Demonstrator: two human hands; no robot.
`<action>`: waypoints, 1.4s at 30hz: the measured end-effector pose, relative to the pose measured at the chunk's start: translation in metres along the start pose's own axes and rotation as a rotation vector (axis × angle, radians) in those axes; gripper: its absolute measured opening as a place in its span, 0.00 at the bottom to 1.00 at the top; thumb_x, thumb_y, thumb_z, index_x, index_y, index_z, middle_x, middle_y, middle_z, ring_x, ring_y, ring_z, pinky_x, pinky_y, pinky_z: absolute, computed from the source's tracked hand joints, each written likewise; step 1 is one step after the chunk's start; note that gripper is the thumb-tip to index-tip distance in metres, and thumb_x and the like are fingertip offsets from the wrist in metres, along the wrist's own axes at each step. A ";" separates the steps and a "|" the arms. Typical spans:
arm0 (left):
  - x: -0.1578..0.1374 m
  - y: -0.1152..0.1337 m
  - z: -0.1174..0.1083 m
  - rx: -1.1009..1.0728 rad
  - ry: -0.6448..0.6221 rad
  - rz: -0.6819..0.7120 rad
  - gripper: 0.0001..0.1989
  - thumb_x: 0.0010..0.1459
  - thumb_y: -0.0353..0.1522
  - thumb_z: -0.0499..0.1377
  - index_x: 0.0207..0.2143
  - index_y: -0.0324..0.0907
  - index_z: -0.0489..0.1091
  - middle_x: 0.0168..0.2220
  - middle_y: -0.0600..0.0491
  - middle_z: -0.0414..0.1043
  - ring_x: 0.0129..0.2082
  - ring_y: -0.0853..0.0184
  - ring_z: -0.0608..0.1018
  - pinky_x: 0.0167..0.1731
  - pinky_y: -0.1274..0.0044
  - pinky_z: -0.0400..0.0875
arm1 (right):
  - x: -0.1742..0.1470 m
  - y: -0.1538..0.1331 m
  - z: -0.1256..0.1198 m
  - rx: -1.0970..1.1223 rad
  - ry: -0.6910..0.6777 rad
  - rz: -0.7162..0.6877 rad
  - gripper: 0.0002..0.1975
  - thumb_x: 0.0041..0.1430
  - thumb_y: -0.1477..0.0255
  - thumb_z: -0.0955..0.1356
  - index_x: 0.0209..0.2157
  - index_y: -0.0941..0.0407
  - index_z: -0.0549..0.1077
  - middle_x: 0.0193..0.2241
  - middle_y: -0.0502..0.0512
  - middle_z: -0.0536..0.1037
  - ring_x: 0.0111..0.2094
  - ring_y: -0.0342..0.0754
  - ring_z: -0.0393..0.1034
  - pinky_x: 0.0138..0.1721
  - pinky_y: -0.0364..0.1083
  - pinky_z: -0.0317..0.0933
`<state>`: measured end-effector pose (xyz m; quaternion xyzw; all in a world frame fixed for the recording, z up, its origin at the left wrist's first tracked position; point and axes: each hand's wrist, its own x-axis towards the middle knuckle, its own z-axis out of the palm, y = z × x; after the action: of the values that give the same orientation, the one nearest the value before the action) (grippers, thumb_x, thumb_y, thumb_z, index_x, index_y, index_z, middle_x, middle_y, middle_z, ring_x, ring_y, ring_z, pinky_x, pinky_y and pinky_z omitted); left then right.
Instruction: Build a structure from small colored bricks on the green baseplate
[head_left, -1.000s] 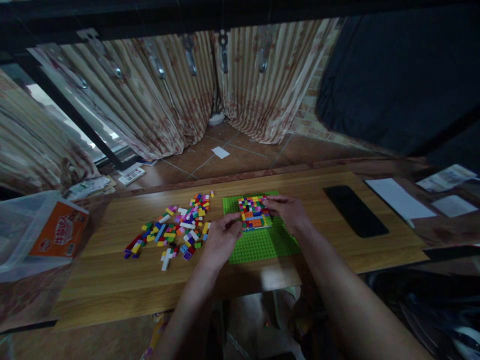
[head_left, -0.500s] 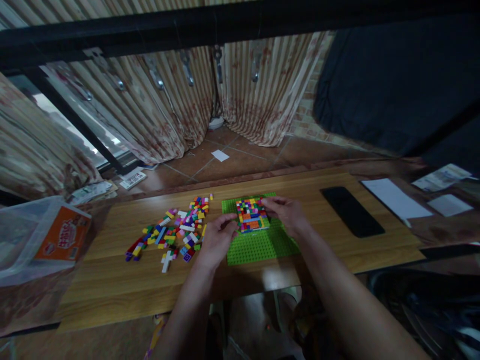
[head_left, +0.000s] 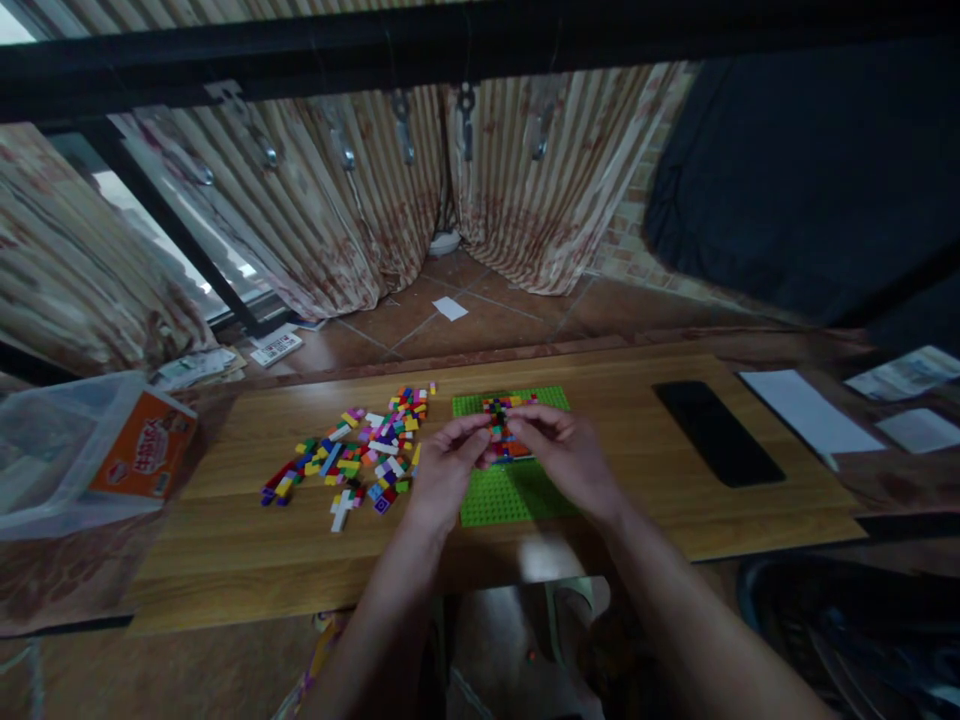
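Note:
A mosaic of multicoloured toy bricks [head_left: 511, 447] sits on the green studded baseplate [head_left: 491, 500]. Over the mosaic's left part is my left hand [head_left: 452, 462], thumb and fingertips pinched together. Facing it from the other side, my right hand [head_left: 564, 452] has its thumb and index finger closed just above the bricks. Whatever small piece either hand may hold is too small or hidden to make out. The hands cover part of the mosaic. Left of the baseplate lies a loose pile of coloured bricks [head_left: 386, 450].
The wooden table [head_left: 262, 570] carries a black phone-like slab [head_left: 718, 432] at the right. White paper [head_left: 810, 420] lies beyond it. A clear plastic box with an orange label [head_left: 142, 450] stands at the far left. Striped curtains [head_left: 360, 220] hang behind.
Both hands have come closer together over the mosaic, my right moving left and my left moving inward. The camera view has shifted slightly.

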<state>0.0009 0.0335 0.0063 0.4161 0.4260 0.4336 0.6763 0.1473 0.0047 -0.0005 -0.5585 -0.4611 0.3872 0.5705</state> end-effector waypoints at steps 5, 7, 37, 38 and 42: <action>0.000 -0.002 0.002 -0.005 0.003 0.011 0.14 0.47 0.33 0.66 0.37 0.37 0.77 0.26 0.54 0.76 0.22 0.75 0.73 0.27 0.81 0.67 | -0.007 -0.002 0.007 -0.030 -0.056 -0.015 0.10 0.54 0.63 0.70 0.34 0.54 0.80 0.30 0.52 0.81 0.32 0.46 0.74 0.37 0.45 0.67; 0.000 -0.002 0.004 0.001 0.007 0.016 0.14 0.46 0.33 0.67 0.37 0.37 0.77 0.25 0.54 0.76 0.22 0.75 0.73 0.26 0.81 0.67 | -0.008 -0.003 0.007 -0.051 -0.058 -0.024 0.11 0.55 0.63 0.69 0.33 0.54 0.80 0.29 0.52 0.81 0.31 0.46 0.74 0.37 0.45 0.66; -0.009 -0.007 0.003 0.781 0.020 0.459 0.08 0.59 0.31 0.57 0.40 0.41 0.75 0.34 0.52 0.78 0.31 0.68 0.78 0.33 0.78 0.69 | -0.008 -0.009 0.006 0.140 0.033 0.175 0.12 0.44 0.62 0.76 0.28 0.56 0.79 0.25 0.50 0.78 0.27 0.42 0.68 0.31 0.42 0.61; -0.009 -0.008 0.003 0.846 0.025 0.462 0.08 0.60 0.31 0.57 0.40 0.41 0.74 0.33 0.52 0.78 0.31 0.68 0.78 0.33 0.78 0.69 | -0.010 -0.008 0.007 0.108 0.021 0.132 0.11 0.45 0.63 0.75 0.29 0.56 0.79 0.27 0.50 0.79 0.29 0.43 0.70 0.33 0.44 0.63; -0.010 -0.009 0.003 0.986 0.036 0.469 0.09 0.60 0.28 0.55 0.40 0.41 0.73 0.32 0.52 0.78 0.31 0.67 0.79 0.32 0.78 0.68 | -0.017 -0.009 0.011 -0.121 0.009 -0.034 0.08 0.49 0.67 0.73 0.31 0.55 0.79 0.30 0.52 0.80 0.31 0.45 0.72 0.36 0.45 0.63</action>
<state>0.0029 0.0208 0.0009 0.7601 0.4863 0.3287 0.2786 0.1311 -0.0091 0.0061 -0.5857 -0.4905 0.3463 0.5445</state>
